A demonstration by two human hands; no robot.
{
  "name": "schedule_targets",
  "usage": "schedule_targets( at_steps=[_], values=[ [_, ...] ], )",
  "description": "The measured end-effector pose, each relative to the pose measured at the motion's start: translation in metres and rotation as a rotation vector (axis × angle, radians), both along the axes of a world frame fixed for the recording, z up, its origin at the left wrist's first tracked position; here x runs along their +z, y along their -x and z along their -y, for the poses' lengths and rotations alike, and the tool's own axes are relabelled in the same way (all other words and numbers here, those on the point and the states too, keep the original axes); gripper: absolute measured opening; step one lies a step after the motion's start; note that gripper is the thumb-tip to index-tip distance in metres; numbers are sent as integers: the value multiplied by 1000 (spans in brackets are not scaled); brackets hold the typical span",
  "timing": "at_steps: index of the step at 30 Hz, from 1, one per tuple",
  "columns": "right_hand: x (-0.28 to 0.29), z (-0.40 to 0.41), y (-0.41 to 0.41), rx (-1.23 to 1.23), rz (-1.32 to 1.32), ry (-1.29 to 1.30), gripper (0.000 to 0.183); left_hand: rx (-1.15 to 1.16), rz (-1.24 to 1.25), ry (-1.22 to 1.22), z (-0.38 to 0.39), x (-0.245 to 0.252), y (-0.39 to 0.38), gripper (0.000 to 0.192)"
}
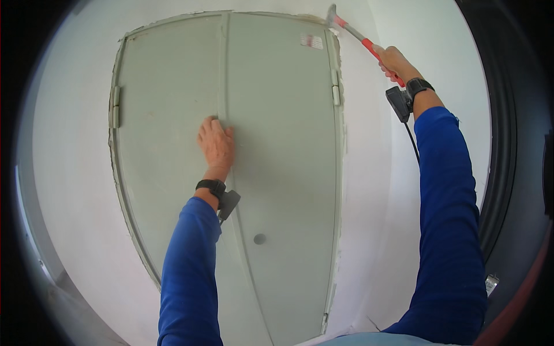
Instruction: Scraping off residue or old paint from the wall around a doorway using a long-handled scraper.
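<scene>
Before me is a grey-green double-leaf metal door set in a white wall. My right hand is raised beyond the door's upper right corner and closed around the red grip of a hammer-like tool with a grey shaft. The tool's blurred head lies close to the ragged edge of the frame's top right corner; whether it touches cannot be told. My left hand rests against the door near the seam between its leaves, fingers slightly bent, with no tool visible in it. A dark device is strapped to each wrist.
Rough, chipped plaster borders the door frame. Hinges stand on the right and left edges. A sticker with writing is on the right leaf, above a round dark spot. A dark frame runs down the far right.
</scene>
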State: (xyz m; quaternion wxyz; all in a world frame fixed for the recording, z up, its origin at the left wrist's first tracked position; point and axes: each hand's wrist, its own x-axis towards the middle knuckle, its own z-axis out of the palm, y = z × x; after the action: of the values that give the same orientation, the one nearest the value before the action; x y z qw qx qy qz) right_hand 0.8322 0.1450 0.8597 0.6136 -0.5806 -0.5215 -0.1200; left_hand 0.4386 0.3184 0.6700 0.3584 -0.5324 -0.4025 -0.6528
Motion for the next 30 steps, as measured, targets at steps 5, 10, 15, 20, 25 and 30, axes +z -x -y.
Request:
schedule_targets(
  at_steps=[5, 10, 15, 20, 25, 30],
  values=[
    [-1, -13, 27, 330, 5, -56, 55, 5, 26, -10, -3, 1, -1, 29],
    [7, -39, 48, 361, 42, -26, 55, 17, -2, -46, -4, 1, 1, 30],
    [-12, -47, 8, 305, -71, -40, 51, 11, -14, -58, -5, 2, 3, 31],
    [-34, -39, -33, 121, -146, -43, 54, 30, -2, -47, -6, 1, 0, 27],
    [-19, -45, 7, 366, -27, -108, 53, 29, 3, -46, -8, 1, 1, 27],
    [-14, -57, 22, 291, -10, -41, 52, 43, -25, -69, -8, -1, 3, 27]
  ],
)
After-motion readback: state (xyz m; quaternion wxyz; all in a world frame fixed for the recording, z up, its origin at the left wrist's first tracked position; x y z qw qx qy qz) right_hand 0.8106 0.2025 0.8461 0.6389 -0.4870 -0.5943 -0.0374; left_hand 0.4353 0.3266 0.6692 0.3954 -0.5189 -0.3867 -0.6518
